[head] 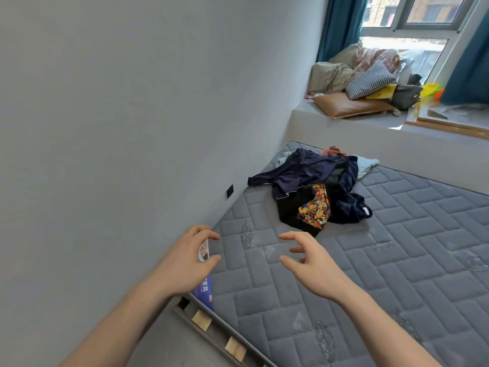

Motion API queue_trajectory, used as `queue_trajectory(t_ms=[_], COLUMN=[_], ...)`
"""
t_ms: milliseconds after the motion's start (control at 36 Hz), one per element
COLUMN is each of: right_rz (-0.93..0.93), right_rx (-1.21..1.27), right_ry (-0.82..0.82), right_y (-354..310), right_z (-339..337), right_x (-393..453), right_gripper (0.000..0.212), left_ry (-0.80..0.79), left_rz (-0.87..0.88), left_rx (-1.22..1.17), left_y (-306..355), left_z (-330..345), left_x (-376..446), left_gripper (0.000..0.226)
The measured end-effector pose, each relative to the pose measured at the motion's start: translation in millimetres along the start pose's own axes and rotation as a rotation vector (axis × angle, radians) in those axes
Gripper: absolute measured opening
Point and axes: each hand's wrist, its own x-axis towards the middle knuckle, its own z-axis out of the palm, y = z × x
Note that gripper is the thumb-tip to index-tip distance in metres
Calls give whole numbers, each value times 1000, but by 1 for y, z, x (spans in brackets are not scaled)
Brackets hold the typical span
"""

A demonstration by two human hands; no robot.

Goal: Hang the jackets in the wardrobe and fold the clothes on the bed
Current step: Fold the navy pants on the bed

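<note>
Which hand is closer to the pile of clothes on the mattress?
Right. The right hand hovers just short of the clothes pile; the left hand sits farther left, by the wall.

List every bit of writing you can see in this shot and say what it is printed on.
Blue packet wedged between the mattress and the wall, partly behind the left hand: white characters, too blurred and too hidden to read.
White tag on the dark blue garment: no print can be made out.
Nothing else in view carries readable text.
</note>
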Motion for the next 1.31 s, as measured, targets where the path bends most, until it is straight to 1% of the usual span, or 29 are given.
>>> queue_trajectory(t_ms=[83,278,444,583,694,833,944,1056,1194,1250,1306], right_rz=[18,138,281,369,436,507,576,630,741,807,852], right_rx=[4,-18,1,17,37,14,-41,-88,-107,-128,-142], right_ry=[13,92,207,258,313,369,356,330,283,218,189], right_y=[0,5,4,-10,-16,1,29,73,159,197,235], right_z=[5,27,63,89,94,75,59,50,64,75,87], right_x=[29,98,161,197,204,205,212,238,286,306,326], right_gripper=[39,39,41,41,42,46,46,50,54,57,60], left_ry=[-51,-152,-268,-371,-455,-545,-611,-642,-663,-677,-686], left_rz=[16,81,183,209,230,266,221,141,53,49,67], left_rx=[15,28,37,27,52,110,149,217,353,407,447], left_y=[-17,-70,-128,-170,-182,-175,-168,-173,-201,-215,-230], left_z=[-6,-25,-34,-37,-30,-4,27,65,125,155,189], left_x=[30,120,206,262,298,349,395,436,484,501,520], left_gripper=[38,37,38,38,39,41,41,44,48,51,53])
